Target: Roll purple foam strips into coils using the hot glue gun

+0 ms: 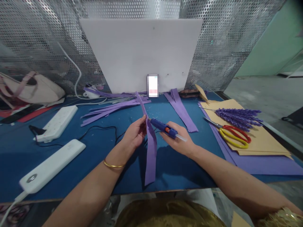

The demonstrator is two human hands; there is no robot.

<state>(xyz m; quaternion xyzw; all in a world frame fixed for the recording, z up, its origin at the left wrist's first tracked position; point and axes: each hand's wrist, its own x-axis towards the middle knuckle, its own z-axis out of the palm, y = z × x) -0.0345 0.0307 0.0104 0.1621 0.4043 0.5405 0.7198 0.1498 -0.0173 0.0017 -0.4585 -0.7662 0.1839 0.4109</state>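
1. The left hand (136,134) pinches a purple foam strip (150,148) between thumb and fingers, closed on its left edge about a third of the way down from its upper end.
2. The right hand (176,140) is wrapped firmly around a blue glue gun (164,127), its nozzle end touching the strip just beside the left fingertips, a clear glue stick poking out of the back of the gun.
3. The strip is long, narrow and flat, a matte lavender purple. Its upper end rises toward the back of the table; its lower end hangs down to the near edge.
4. A gold bangle (113,165) sits on the left wrist.
5. Below the hands lies a blue table mat (99,148).
6. Further back, a loose heap of purple strips (111,108) lies left of centre, and another flat bundle of strips (181,110) lies to the right.
7. On the right, tan paper (260,138) rests on a purple sheet (260,165), bearing red-and-yellow scissors (233,135) and finished purple sprigs (239,116).
8. On the left are a white power strip (58,123), a white power bank (50,165) and a pale bag (30,90).
9. A white board (142,53) leans against perforated metal panels (35,37); a green wall (272,44) and a grey floor show at the right.
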